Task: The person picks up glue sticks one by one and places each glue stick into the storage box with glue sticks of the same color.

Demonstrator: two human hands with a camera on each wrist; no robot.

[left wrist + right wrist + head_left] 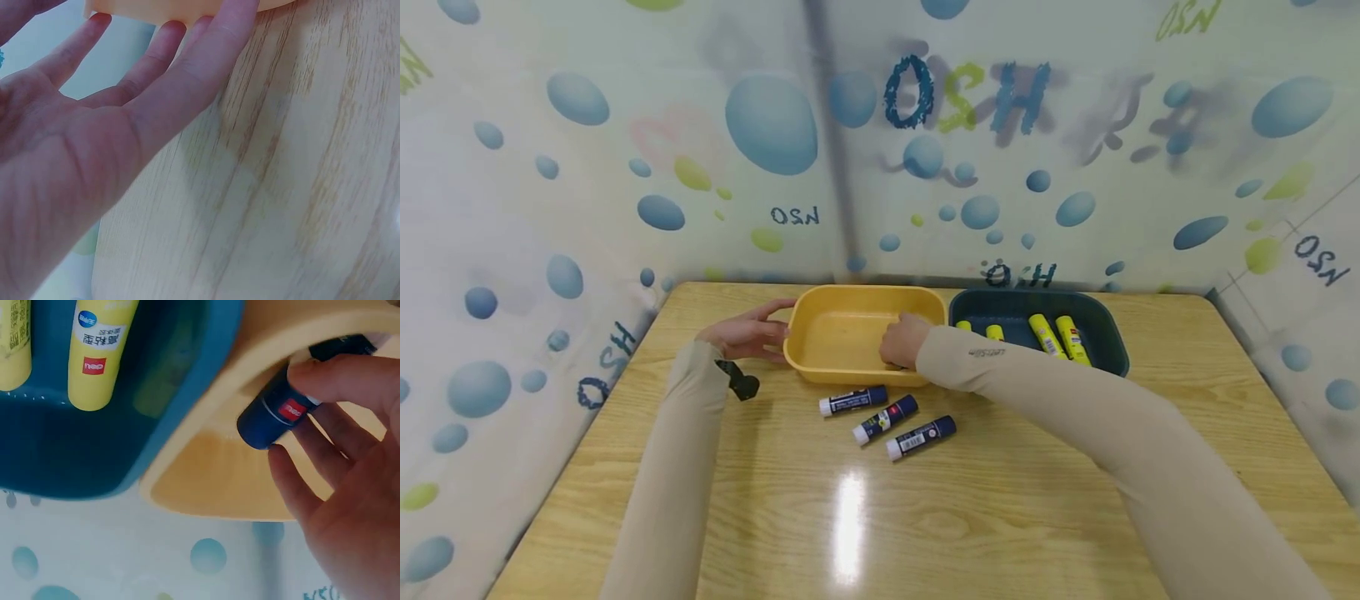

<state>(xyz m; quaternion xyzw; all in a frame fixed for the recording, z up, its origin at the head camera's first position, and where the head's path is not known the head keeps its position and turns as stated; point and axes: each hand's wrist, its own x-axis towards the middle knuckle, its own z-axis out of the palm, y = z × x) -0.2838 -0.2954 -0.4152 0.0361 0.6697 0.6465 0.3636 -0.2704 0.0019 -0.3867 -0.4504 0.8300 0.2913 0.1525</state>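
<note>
In the head view my right hand (904, 340) reaches into the right part of a yellow plastic tray (842, 332). The right wrist view shows it pinching a dark blue glue stick (270, 419) between thumb and fingers, inside that tray. At the tray's left end my left hand (748, 333) touches the outer wall, its fingers extended; the left wrist view has the fingertips against the rim. Three navy glue sticks with white ends lie in front of the tray: one nearest it (853, 401), a middle one (886, 419) and a front one (921, 437).
A dark teal tray (1000, 307) stands directly right of the yellow one, holding several yellow glue sticks (1047, 335); my right sleeve crosses in front of it. Both trays are near the far edge of the wooden table (1000, 517), beside a patterned wall covering (880, 192).
</note>
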